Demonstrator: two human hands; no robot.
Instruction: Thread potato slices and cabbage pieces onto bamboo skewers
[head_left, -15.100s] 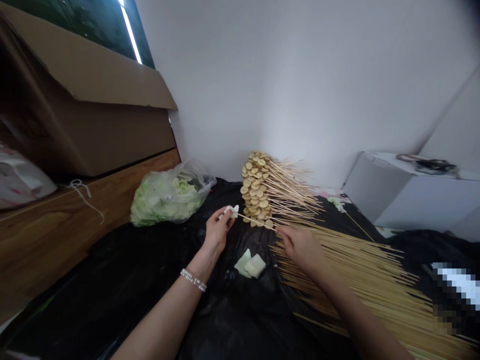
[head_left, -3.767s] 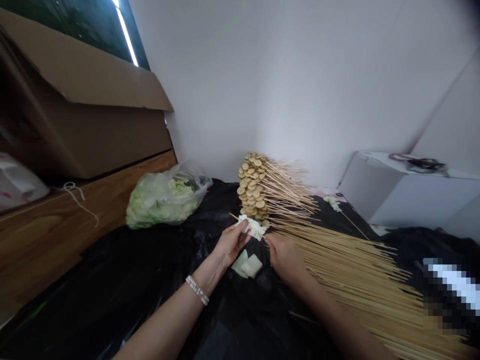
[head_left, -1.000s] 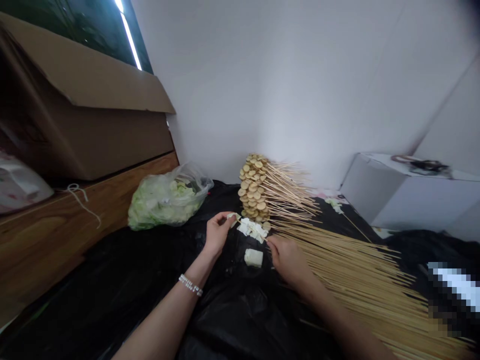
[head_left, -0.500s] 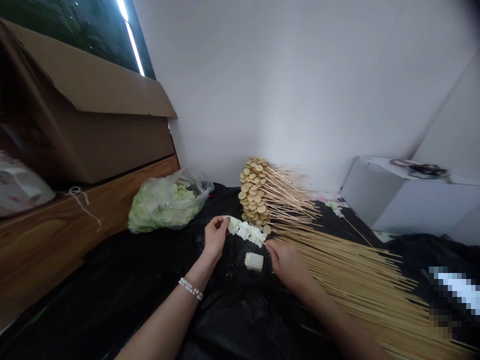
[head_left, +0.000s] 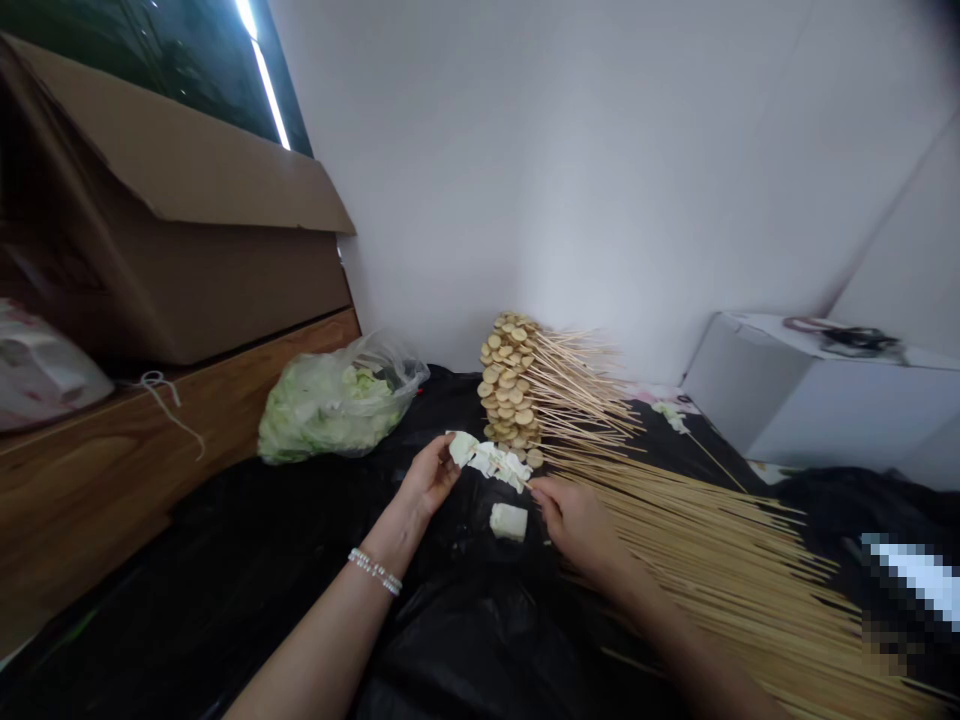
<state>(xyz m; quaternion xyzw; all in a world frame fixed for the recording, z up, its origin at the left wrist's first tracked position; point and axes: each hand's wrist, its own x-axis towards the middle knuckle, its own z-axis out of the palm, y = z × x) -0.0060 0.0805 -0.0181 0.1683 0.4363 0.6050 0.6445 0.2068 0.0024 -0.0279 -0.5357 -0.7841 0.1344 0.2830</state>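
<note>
My right hand [head_left: 568, 512] pinches a thin bamboo skewer near its pale load; most of the stick is hidden by the hand. Several crumpled pieces of pale green-white leaf [head_left: 501, 465], like cabbage, are threaded along it. At the skewer's far left end, my left hand [head_left: 431, 474], with a beaded bracelet on the wrist, has its fingers closed at the edge of a pale leaf piece [head_left: 463, 449]. Below the skewer, a small whitish block [head_left: 508, 521] lies on the black plastic sheet [head_left: 480, 620], apart from both hands.
A clear bag of cut leaves [head_left: 330, 405] sits at left. Behind my hands, skewers with round pale slices [head_left: 510, 385] are stacked. Loose bamboo skewers [head_left: 720, 560] spread to the right; one leaf-tipped skewer [head_left: 675, 415] lies beyond. A cardboard box [head_left: 225, 280] and white box [head_left: 795, 400] flank the wall.
My left hand has turned slightly and its fingers have shifted lower around the end leaf piece, which now faces me more fully. My right hand stays almost still on the skewer.
</note>
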